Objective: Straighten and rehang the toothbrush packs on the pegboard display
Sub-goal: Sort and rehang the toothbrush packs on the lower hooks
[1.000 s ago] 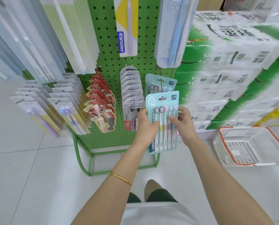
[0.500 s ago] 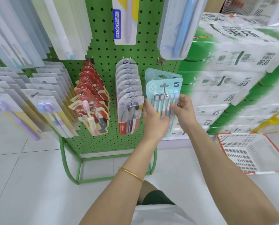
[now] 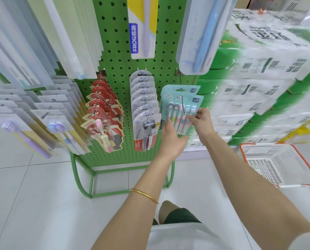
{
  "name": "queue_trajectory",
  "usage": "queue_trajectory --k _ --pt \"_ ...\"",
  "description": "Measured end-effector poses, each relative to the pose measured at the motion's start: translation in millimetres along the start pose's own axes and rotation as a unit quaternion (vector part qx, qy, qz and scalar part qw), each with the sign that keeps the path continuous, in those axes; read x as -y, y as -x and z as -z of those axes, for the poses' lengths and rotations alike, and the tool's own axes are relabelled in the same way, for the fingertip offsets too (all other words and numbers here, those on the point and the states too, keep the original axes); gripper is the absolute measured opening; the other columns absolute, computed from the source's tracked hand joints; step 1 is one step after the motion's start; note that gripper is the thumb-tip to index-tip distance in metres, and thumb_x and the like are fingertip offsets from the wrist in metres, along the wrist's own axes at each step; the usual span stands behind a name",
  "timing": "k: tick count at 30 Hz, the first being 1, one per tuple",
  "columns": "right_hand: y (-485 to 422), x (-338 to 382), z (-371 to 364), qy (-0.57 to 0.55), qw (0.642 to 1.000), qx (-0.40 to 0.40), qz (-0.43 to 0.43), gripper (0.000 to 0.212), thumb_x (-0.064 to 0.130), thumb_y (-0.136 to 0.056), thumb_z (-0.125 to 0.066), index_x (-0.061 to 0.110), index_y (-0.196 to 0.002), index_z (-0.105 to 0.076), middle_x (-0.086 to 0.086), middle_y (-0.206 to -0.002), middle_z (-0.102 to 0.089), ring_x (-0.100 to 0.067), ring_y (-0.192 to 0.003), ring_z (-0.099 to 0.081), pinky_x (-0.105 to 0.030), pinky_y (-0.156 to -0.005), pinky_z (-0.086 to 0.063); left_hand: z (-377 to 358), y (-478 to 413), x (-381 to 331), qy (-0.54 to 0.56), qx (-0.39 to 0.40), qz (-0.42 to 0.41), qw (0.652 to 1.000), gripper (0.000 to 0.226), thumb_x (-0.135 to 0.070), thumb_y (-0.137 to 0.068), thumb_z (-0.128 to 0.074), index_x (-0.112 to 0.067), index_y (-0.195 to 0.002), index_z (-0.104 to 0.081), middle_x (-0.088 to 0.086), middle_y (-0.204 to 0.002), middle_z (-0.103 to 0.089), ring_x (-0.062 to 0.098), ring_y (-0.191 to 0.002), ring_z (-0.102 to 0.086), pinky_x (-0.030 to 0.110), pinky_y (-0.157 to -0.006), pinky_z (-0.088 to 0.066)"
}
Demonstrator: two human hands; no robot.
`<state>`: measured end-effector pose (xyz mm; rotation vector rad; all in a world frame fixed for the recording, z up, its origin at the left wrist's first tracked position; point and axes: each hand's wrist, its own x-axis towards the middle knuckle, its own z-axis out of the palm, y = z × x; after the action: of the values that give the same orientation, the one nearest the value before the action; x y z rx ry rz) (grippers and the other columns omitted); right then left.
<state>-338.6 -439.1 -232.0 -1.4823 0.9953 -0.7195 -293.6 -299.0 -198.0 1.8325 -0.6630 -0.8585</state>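
Pegboard display, mid-restock: your teal toothbrush pack (image 3: 179,114), held low and clear of the rack a second ago, is now up on the peg hook (image 3: 183,103). The hook's tip shows in front of it, so rehanging looks nearly done. Your left hand (image 3: 170,136) grips the pack's lower left edge, and your right hand (image 3: 202,120) pinches its right edge.
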Motion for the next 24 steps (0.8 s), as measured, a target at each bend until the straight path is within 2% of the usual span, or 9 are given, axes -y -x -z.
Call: queue_trajectory --k 6,8,11,13,15,17,21,22,24 --pt "11.1 20.5 2.1 0.061 0.994 -0.063 -0.06 0.03 0.001 -0.091 -0.056 0.0 -0.118 -0.043 -0.005 -0.098 -0.049 -0.019 -0.091 -0.048 -0.021 -0.074 -0.04 19.1 24.4 -21.1 -0.024 0.032 0.019 0.999 0.063 -0.004 -0.086 -0.053 -0.014 -0.144 -0.032 0.006 -0.14 -0.041 0.021 -0.131 -0.037 0.028 -0.106 -0.032" --pt "20.1 22.8 5.7 0.077 0.987 -0.104 -0.094 0.03 0.0 -0.089 -0.056 0.001 -0.116 -0.043 -0.009 -0.099 -0.047 -0.022 -0.089 -0.047 -0.024 -0.071 -0.039 28.0 34.4 -29.3 -0.022 0.043 0.034 0.998 0.055 -0.004 -0.089 -0.051 -0.013 -0.141 -0.036 -0.003 -0.132 -0.042 0.013 -0.119 -0.042 0.015 -0.09 -0.034" --pt "45.0 14.1 6.2 0.107 0.976 -0.093 -0.167 0.023 -0.003 -0.086 -0.052 0.01 -0.103 -0.043 -0.006 -0.094 -0.047 -0.025 -0.088 -0.049 -0.03 -0.07 -0.045 39.6 49.8 -35.0 -0.033 0.051 0.064 0.996 0.029 -0.001 -0.093 -0.046 -0.013 -0.119 -0.051 -0.016 -0.092 -0.04 0.002 -0.079 -0.041 0.004 -0.057 -0.03" --pt "68.8 8.1 -4.8 0.139 0.972 0.009 -0.19 0.02 0.001 -0.086 -0.055 0.012 -0.1 -0.046 -0.005 -0.097 -0.049 -0.026 -0.091 -0.052 -0.038 -0.079 -0.048 48.7 56.7 -32.9 -0.04 0.038 0.076 0.996 0.027 -0.002 -0.093 -0.046 -0.012 -0.116 -0.055 -0.018 -0.094 -0.044 0.006 -0.09 -0.049 0.006 -0.064 -0.032" --pt "89.1 9.1 -24.6 0.149 0.968 0.102 -0.176 0.026 0.003 -0.087 -0.059 0.009 -0.11 -0.049 -0.004 -0.105 -0.051 -0.025 -0.097 -0.053 -0.042 -0.089 -0.048 58.2 59.6 -24.7 -0.03 0.016 0.105 0.994 0.031 -0.002 -0.092 -0.046 -0.009 -0.12 -0.058 -0.004 -0.112 -0.052 0.018 -0.109 -0.051 0.019 -0.081 -0.036" --pt "101.2 14.0 -46.7 0.138 0.971 0.143 -0.134 0.044 0.004 -0.086 -0.063 0.006 -0.127 -0.044 -0.004 -0.115 -0.048 -0.023 -0.107 -0.05 -0.041 -0.097 -0.044 68.3 63.3 -14.5 -0.029 -0.013 0.109 0.994 0.025 0.002 -0.089 -0.045 -0.017 -0.09 -0.061 0.004 -0.101 -0.048 0.02 -0.092 -0.047 0.023 -0.072 -0.034" --pt "103.6 31.9 -74.6 0.114 0.986 0.094 -0.075 0.062 0.007 -0.084 -0.066 0.005 -0.138 -0.035 -0.006 -0.129 -0.043 -0.018 -0.121 -0.042 -0.033 -0.107 -0.035 90.5 70.6 -4.5 -0.014 -0.091 0.128 0.987 0.02 0.0 -0.091 -0.046 -0.013 -0.093 -0.061 0.001 -0.101 -0.052 0.019 -0.097 -0.052 0.022 -0.083 -0.037" --pt "102.6 35.0 -77.1 0.111 0.989 0.08 -0.059 0.061 0.006 -0.084 -0.067 0.004 -0.136 -0.036 -0.006 -0.127 -0.043 -0.016 -0.118 -0.042 -0.028 -0.104 -0.034 94.2 70.9 -4.0 -0.002 -0.108 0.129 0.986 0.018 -0.002 -0.092 -0.046 -0.015 -0.091 -0.059 0.004 -0.102 -0.054 0.022 -0.1 -0.053 0.026 -0.088 -0.04" --pt "100.9 39.8 -79.5 0.112 0.991 0.066 -0.035 0.056 0.003 -0.082 -0.067 0.003 -0.13 -0.039 -0.002 -0.118 -0.044 -0.014 -0.112 -0.043 -0.02 -0.094 -0.032 99.6 71.7 -5.4 0.015 -0.127 0.134 0.983 0.02 -0.007 -0.094 -0.048 -0.011 -0.111 -0.057 0.01 -0.118 -0.056 0.025 -0.114 -0.053 0.036 -0.101 -0.041"
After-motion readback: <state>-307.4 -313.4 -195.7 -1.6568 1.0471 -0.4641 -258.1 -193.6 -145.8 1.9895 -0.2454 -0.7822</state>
